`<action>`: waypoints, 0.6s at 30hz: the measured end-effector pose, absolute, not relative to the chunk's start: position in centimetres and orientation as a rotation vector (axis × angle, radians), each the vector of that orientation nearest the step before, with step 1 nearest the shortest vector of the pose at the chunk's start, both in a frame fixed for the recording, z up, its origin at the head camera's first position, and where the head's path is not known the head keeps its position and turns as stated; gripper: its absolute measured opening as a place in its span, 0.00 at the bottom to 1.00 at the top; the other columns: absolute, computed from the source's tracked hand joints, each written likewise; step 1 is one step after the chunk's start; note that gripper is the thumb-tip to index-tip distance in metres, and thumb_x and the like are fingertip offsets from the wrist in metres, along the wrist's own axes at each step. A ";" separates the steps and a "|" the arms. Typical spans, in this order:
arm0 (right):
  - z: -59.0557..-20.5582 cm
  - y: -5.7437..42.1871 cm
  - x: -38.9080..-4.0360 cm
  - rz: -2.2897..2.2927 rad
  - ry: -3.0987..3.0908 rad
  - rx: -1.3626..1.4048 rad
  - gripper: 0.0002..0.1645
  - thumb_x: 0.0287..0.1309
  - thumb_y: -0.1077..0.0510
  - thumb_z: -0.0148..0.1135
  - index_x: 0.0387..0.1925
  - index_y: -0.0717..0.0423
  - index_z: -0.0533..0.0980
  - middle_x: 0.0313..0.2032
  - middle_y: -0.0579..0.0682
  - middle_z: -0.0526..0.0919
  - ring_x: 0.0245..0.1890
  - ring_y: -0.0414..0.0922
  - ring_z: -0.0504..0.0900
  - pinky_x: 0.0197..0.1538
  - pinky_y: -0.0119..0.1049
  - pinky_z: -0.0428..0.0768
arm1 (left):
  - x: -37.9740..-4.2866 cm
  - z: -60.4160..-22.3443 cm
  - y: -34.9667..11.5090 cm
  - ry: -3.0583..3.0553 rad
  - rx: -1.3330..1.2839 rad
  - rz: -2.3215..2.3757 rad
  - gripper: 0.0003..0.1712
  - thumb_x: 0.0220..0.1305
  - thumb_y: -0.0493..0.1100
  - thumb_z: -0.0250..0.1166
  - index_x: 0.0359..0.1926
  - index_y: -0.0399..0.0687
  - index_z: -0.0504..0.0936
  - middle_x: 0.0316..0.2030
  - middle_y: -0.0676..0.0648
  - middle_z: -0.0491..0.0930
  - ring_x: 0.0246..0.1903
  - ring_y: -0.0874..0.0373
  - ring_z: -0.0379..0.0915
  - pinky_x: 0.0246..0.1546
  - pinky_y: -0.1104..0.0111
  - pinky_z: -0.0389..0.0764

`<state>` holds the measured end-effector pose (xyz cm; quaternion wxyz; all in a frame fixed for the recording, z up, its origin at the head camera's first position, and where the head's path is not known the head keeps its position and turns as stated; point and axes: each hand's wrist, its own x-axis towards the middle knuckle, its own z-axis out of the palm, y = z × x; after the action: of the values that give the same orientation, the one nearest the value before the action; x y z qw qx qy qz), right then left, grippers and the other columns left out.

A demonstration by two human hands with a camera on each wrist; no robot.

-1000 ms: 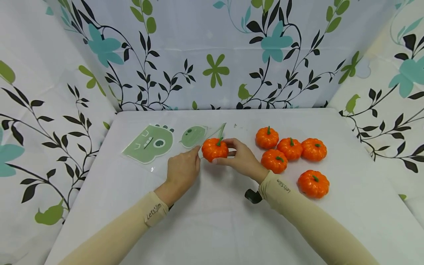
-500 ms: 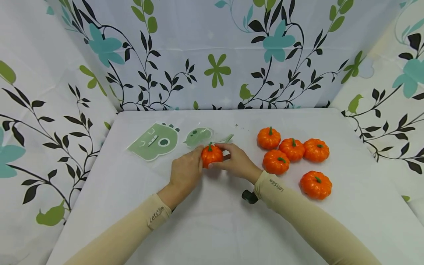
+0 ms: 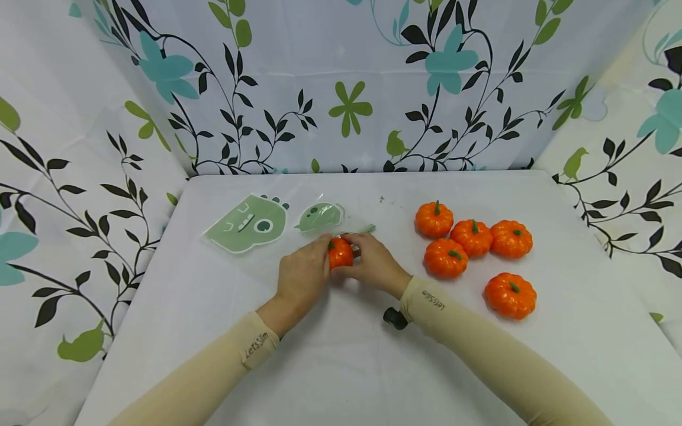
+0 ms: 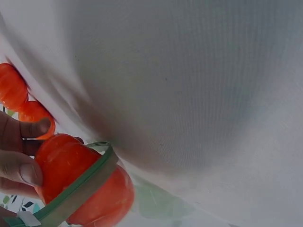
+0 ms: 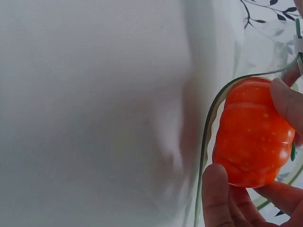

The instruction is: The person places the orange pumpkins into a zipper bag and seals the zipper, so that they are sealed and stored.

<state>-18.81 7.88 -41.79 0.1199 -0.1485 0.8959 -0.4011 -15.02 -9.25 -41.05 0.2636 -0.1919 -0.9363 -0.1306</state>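
A small orange toy pumpkin (image 3: 341, 253) with a green stem sits between the two hands. My right hand (image 3: 375, 266) grips it with thumb and fingers. My left hand (image 3: 302, 272) pinches the edge of a clear zip bag beside the pumpkin. The bag's green-edged mouth (image 4: 78, 186) crosses the pumpkin in the left wrist view, and the part beyond it shows paler through the plastic. In the right wrist view, a left-hand digit (image 5: 286, 104) overlaps the pumpkin (image 5: 253, 135). The bag carries a green dinosaur print (image 3: 247, 225) and a smaller green print (image 3: 321, 217).
Several more orange pumpkins (image 3: 471, 238) stand at the right of the white table (image 3: 341, 367), with one pumpkin (image 3: 510, 295) nearer the front. A black wrist camera (image 3: 395, 318) hangs under the right sleeve. Leaf-patterned curtains (image 3: 351, 71) surround the table.
The right hand has brought the pumpkin slightly left and down, against the left hand and into the bag's mouth. The bag's upper green edge has dropped lower.
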 end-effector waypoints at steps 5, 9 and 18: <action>-42.0 7.3 -18.9 -1.168 2.640 -0.449 0.43 0.52 0.52 0.80 0.67 0.59 0.73 0.59 0.56 0.75 0.53 0.51 0.80 0.57 0.41 0.80 | -14.5 -41.3 -9.0 -2.459 -0.569 -0.241 0.19 0.59 0.35 0.70 0.53 0.36 0.84 0.45 0.40 0.87 0.37 0.48 0.87 0.20 0.56 0.85; -42.0 7.1 -19.0 -1.204 2.645 -0.453 0.37 0.51 0.54 0.80 0.62 0.57 0.77 0.59 0.57 0.73 0.53 0.52 0.80 0.56 0.41 0.81 | -14.0 -41.9 -8.9 -2.391 -0.615 -0.242 0.20 0.57 0.35 0.70 0.53 0.37 0.84 0.44 0.40 0.87 0.38 0.49 0.87 0.18 0.55 0.84; -42.4 7.3 -19.5 -1.178 2.588 -0.369 0.18 0.50 0.57 0.79 0.37 0.58 0.77 0.37 0.50 0.79 0.39 0.46 0.78 0.39 0.36 0.78 | -13.5 -42.5 -8.5 -2.368 -0.671 -0.208 0.22 0.54 0.35 0.72 0.52 0.36 0.85 0.46 0.40 0.87 0.42 0.48 0.87 0.24 0.58 0.86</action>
<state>-19.46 7.29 -42.40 0.1365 -0.1273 0.8941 -0.4070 -13.52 -8.51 -42.50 0.3294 -0.2566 -0.9052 -0.0795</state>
